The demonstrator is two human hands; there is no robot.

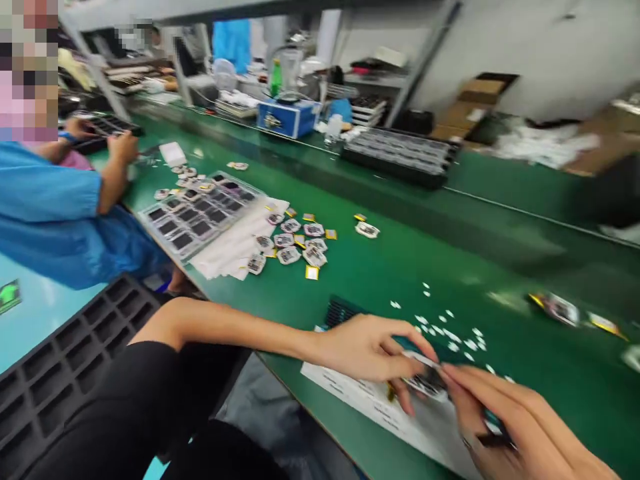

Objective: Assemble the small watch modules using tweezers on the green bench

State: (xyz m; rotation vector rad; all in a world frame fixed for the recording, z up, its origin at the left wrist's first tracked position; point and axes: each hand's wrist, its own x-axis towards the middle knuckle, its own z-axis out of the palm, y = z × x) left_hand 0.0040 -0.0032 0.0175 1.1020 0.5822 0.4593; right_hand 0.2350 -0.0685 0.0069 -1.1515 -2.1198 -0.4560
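Observation:
My left hand (373,347) is closed around a small white-rimmed electronic casing (430,381) with dark parts inside, its thumb and fingers at the edges. A yellow-edged piece (391,392) hangs below my left fingers. My right hand (510,410) meets the casing from the right, fingertips pinched at its rim. A slim dark tool (496,440) lies within the right palm; its tip is hidden, so its kind is unclear. Under both hands lies a white printed sheet (370,403). Small white pieces (453,337) are scattered just beyond, and a dark ribbed pad (343,310) sits behind my left wrist.
Several similar casings (287,240) with yellow-edged batteries lie on the green table (425,260). A clear tray (200,213) of dark screens stands left, near a co-worker's blue sleeve (55,190). A black compartment tray (80,353) is beside my left arm; stacked trays (400,153) stand behind.

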